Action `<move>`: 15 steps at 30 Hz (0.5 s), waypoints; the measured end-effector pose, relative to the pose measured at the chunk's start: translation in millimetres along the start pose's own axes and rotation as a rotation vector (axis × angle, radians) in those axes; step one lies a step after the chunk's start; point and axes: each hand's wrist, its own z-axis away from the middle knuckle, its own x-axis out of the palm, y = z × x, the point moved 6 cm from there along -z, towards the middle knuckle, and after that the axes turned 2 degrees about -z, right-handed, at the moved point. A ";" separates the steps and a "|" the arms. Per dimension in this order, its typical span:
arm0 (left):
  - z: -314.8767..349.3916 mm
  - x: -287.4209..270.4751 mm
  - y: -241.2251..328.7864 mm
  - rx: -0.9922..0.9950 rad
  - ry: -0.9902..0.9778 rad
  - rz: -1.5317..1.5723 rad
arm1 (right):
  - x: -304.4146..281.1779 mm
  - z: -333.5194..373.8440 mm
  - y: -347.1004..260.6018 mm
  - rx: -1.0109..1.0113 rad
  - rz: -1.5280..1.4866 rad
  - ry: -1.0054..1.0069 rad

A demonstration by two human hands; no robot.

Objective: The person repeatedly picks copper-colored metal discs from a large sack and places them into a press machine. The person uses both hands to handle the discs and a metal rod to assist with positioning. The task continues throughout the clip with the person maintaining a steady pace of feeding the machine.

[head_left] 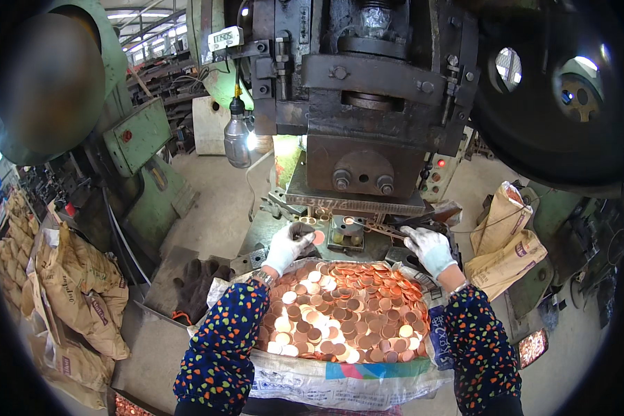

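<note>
My left hand (289,245), in a white glove with dark, soiled fingers, pinches a round copper disc (318,238) at the left of the press die. My right hand (429,249), also gloved, is closed on a long, thin pair of tongs (385,229) whose tips point left towards the die. The small die block (347,233) sits under the press ram (364,163), with a bright ring-like spot on its top. Below both hands, many loose copper discs (353,312) fill a wide tray lined with a white woven sack (326,385).
A work lamp (238,139) hangs left of the ram. Several ring-shaped pieces (319,213) lie on the press bed. Dark gloves (195,284) rest on a metal plate at left. Paper sacks (83,291) stand at left and more sacks (509,256) at right. A large black wheel (534,139) overhangs the right.
</note>
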 end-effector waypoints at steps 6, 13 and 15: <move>-26.2 28.6 -10.9 -0.116 -0.008 0.118 | 24.7 -18.7 23.1 0.114 0.021 -0.031; -56.3 55.2 -9.9 0.128 0.293 -0.471 | 13.4 3.0 44.9 0.153 -0.227 0.036; -66.6 64.8 -12.1 0.087 0.334 -0.608 | 12.0 8.6 39.3 0.149 -0.310 -0.007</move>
